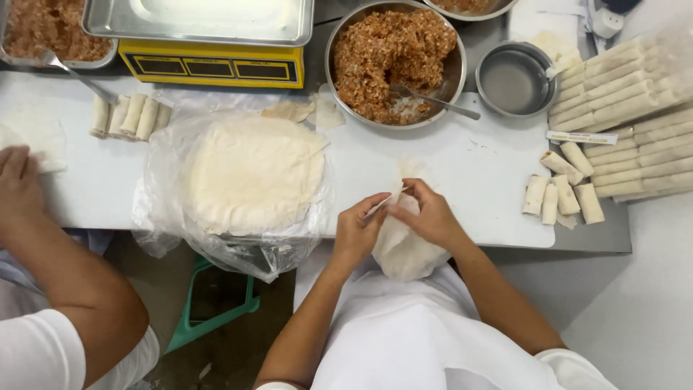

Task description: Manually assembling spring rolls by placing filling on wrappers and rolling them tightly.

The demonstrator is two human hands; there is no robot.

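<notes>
My left hand (357,230) and my right hand (429,215) both pinch the top edge of a thin pale wrapper sheet (401,249), which hangs down over the table's front edge in front of my white apron. The fingertips of the two hands meet at the sheet's upper corner. A stack of round wrappers (253,173) lies on clear plastic to the left of my hands. A metal bowl of orange-brown minced filling (393,58) with a spoon (437,102) in it stands beyond my hands.
Several finished rolls (563,191) lie at the right, beside rows of packed rolls (635,123). A small empty metal bowl (514,78), a yellow scale with a steel tray (213,40), more rolls (130,115), and another person's hand (20,184) at the left.
</notes>
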